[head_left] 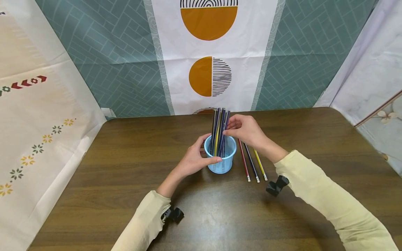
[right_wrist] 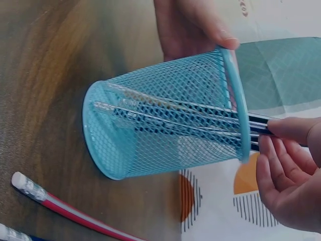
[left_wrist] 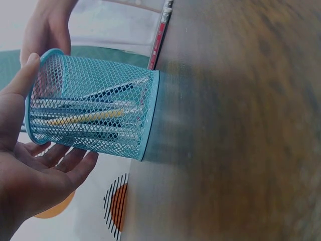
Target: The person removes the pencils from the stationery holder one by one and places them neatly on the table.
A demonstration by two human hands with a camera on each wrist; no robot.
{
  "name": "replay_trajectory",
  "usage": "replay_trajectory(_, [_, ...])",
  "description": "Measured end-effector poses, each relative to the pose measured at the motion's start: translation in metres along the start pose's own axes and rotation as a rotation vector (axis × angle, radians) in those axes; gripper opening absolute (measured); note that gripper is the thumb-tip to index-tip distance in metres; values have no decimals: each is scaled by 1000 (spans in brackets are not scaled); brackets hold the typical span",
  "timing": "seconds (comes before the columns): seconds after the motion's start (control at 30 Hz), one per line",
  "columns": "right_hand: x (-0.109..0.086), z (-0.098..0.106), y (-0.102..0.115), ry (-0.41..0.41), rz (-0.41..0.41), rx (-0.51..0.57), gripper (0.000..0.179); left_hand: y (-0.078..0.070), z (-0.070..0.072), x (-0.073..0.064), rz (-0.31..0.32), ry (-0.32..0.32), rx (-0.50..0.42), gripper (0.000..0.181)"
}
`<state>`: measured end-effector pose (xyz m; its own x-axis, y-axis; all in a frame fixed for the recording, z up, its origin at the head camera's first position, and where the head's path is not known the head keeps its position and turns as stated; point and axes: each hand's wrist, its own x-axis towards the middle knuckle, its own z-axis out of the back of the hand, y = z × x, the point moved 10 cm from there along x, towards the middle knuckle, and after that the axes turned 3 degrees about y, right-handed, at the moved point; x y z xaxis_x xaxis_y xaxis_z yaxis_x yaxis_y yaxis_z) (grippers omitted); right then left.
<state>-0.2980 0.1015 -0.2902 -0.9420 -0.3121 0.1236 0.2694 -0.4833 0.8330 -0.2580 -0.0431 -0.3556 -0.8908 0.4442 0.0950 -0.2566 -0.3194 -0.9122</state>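
A light blue mesh pencil cup [head_left: 226, 164] stands upright on the table with several pencils [head_left: 216, 137] in it, mostly dark, one of them yellow. Around its near and left side, my left hand [head_left: 195, 161] holds the cup close to the rim, thumb in front and fingers behind. Above the rim, my right hand [head_left: 248, 130] pinches dark pencils [right_wrist: 259, 122] between thumb and fingers; how many is hard to tell. Their lower ends show through the mesh inside the cup [right_wrist: 165, 150].
To the right of the cup lie a red pencil [head_left: 244, 160], a dark blue pencil [head_left: 252, 164] and a yellow pencil [head_left: 261, 166], side by side with eraser ends toward me. The brown wooden table [head_left: 132, 167] ends at a patterned cloth backdrop [head_left: 125, 69].
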Motion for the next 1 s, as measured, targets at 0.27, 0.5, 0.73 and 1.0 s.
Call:
replay_trajectory(0.27, [0, 6, 10, 26, 47, 16, 21, 0, 0, 1, -2, 0, 4, 85])
replay_trajectory(0.5, [-1, 9, 17, 57, 59, 49, 21, 2, 3, 0, 0, -6, 15, 84])
replay_trajectory(0.73, [-2, 18, 26, 67, 86, 63, 21, 1, 4, -1, -6, -14, 5, 85])
replay_trajectory(1.0, [-4, 30, 36, 56, 113, 105, 21, 0, 1, 1, -2, -8, 10, 84])
